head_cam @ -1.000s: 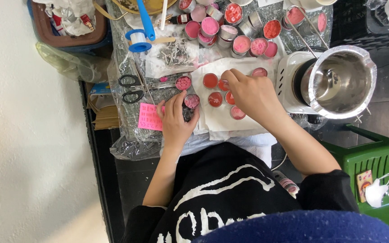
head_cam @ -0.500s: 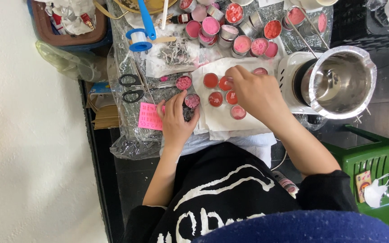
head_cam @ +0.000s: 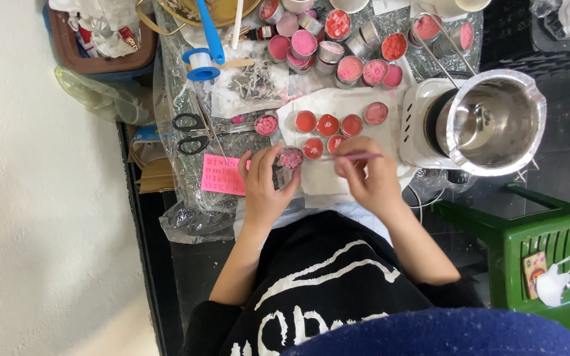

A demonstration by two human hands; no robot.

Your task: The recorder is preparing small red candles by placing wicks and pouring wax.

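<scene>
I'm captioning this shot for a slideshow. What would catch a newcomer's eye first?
The small round tins of red and pink wax laid on white paper at the table's middle. The left hand grips one pink tin, and the right hand holds a thin stick beside it. A shiny steel pot sits on a white burner to the right.

Right hand [head_cam: 369,177] hides one small tin; yellow bowl [head_cam: 222,8] cut off.

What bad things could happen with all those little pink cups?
The left hand holds one small tin at the white paper's edge; it could tip. The right hand holds a thin stick near filled tins, so it might bump one. The metal pot may be hot.
</scene>
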